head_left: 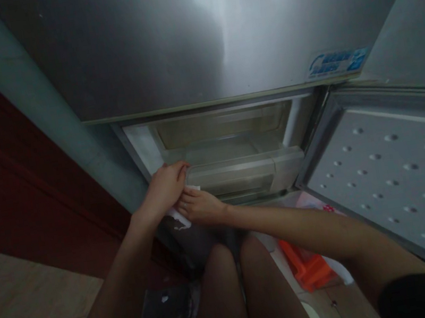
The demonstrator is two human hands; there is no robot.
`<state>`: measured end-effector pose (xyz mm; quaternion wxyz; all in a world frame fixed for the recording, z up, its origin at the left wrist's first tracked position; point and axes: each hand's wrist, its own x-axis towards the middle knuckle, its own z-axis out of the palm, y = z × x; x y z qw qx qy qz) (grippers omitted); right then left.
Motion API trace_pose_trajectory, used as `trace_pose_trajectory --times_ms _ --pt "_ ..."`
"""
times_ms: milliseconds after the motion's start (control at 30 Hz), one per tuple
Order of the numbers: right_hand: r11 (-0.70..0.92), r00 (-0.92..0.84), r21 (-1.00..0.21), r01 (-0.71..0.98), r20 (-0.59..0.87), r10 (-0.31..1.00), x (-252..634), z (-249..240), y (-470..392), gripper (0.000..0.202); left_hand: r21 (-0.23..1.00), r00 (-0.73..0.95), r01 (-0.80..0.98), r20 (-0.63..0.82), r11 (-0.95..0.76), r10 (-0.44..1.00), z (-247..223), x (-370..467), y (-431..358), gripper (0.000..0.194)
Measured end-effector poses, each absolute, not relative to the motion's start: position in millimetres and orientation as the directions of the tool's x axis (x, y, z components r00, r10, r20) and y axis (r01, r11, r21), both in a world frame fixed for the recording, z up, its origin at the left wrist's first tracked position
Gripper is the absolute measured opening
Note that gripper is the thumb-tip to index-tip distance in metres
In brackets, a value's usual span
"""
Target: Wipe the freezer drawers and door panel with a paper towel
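A clear plastic drawer (239, 173) sits partly pulled out of the lower compartment of a grey fridge. My left hand (168, 185) rests at the drawer's left end, its fingers bent over the edge and pressed together. Just below it, my right hand (202, 206) lies against a white piece of paper or cloth (179, 218) at the compartment's left edge, with its fingertips near my left hand. The fingers of my right hand are close together on the white piece, and its palm side is hidden.
The lower fridge door (391, 168) stands open on the right. Under it are an orange plastic object (306, 268) and a pinkish bag (310, 200). A dark box (165, 306) is on the floor at lower left. The closed upper door (177, 41) overhangs the compartment.
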<state>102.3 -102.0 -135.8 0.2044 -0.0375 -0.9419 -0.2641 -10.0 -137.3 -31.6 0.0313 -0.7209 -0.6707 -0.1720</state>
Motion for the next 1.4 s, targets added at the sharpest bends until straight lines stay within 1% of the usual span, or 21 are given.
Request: trace_pose_trajectory --times_ms 100,300,400,533,600,700,767,867,1000,1133,1267,1400 --pt "0.866 -0.920 0.474 0.160 0.390 -0.044 93.1 -149.1 -99.5 0.034 0.190 0.040 0.977 0.283 -0.097 0.958 -32.1 -10.6 -137.3 0.034" --pt "0.849 -0.948 0.519 0.098 0.309 -0.080 91.4 -176.5 -98.4 0.041 0.186 0.040 0.978 0.293 -0.098 0.955 -32.1 -10.2 -137.9 0.035" --pt "0.846 -0.955 0.526 0.083 0.285 -0.084 93.8 -174.1 -99.5 0.041 0.183 0.043 0.978 0.292 -0.100 0.956 -31.7 -9.9 -138.1 0.035" --pt "0.847 -0.963 0.526 0.082 0.261 -0.069 99.5 -149.6 -102.0 0.040 0.169 0.036 0.982 0.281 -0.086 0.959 -29.6 -8.9 -139.2 0.035" --pt "0.849 -0.962 0.519 0.095 0.267 -0.055 103.7 -133.6 -102.9 0.037 0.167 0.037 0.982 0.274 -0.085 0.961 -28.6 -8.3 -139.4 0.035" --pt "0.852 -0.948 0.507 0.132 0.317 -0.042 110.1 -116.7 -102.9 0.034 0.166 0.029 0.983 0.259 -0.074 0.965 -28.6 -8.0 -138.8 0.035" --pt "0.847 -0.926 0.506 0.164 0.376 -0.045 113.5 -115.7 -102.1 0.034 0.161 0.024 0.984 0.264 -0.069 0.964 -29.3 -8.3 -138.1 0.035" --pt "0.839 -0.898 0.515 0.176 0.434 -0.078 116.9 -131.1 -100.2 0.036 0.165 0.028 0.983 0.271 -0.075 0.962 -30.5 -9.2 -137.5 0.035" --pt "0.838 -0.922 0.528 0.137 0.376 -0.086 119.9 -166.3 -96.5 0.041 0.186 0.046 0.977 0.282 -0.102 0.958 -30.7 -9.7 -138.6 0.035" --pt "0.845 -0.943 0.523 0.116 0.325 -0.072 123.1 -185.2 -91.3 0.045 0.164 0.035 0.983 0.285 -0.085 0.958 -29.5 -8.5 -140.4 0.035" --pt "0.855 -0.953 0.509 0.100 0.297 -0.065 126.6 -175.6 -92.6 0.043 0.153 0.047 0.983 0.300 -0.097 0.953 -30.1 -8.7 -139.9 0.036" --pt "0.887 -0.937 0.433 0.160 0.350 -0.002 126.2 -153.0 -100.5 0.043 0.153 0.041 0.984 0.310 -0.093 0.950 -32.6 -10.0 -137.9 0.036"
